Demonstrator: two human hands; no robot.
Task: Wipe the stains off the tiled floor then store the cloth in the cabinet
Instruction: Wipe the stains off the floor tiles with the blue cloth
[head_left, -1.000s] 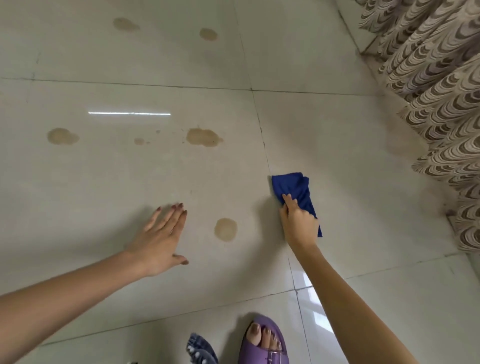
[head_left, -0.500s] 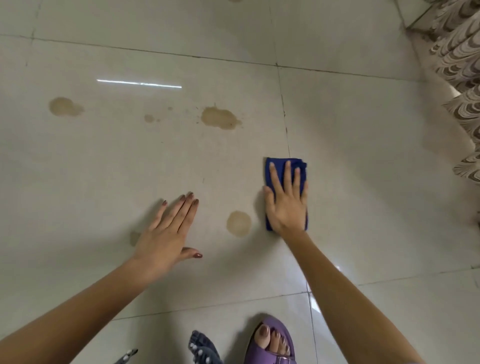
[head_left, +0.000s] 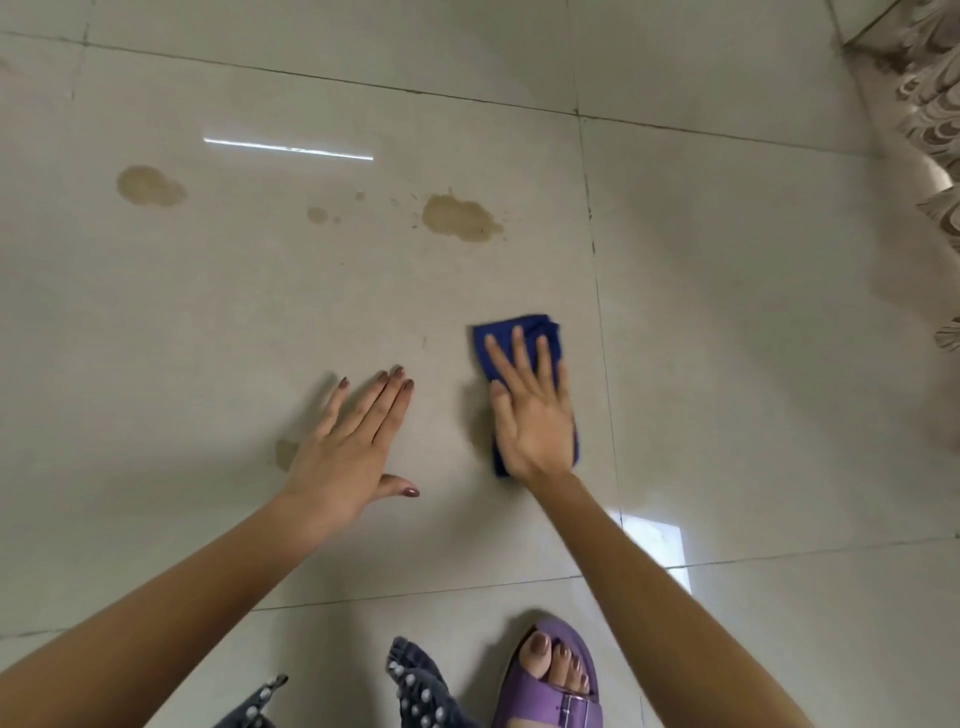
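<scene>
A folded blue cloth lies on the pale tiled floor. My right hand presses flat on it with straight, spread fingers. The cloth and hand cover the spot where a round brown stain lay; only a faint brown edge shows at the cloth's left side. My left hand rests flat on the floor to the left, fingers straight, holding nothing. A small stain peeks out beside its wrist. Farther off lie a large brown stain, a small one and another at the left.
A patterned curtain hangs along the right edge. My foot in a purple sandal and a studded dark trouser hem are at the bottom. Grout lines cross the floor; a bright light reflection lies on the tile.
My right hand went from gripping the cloth to pressing it flat, then slid it left over the round stain. My left hand stayed on the floor.
</scene>
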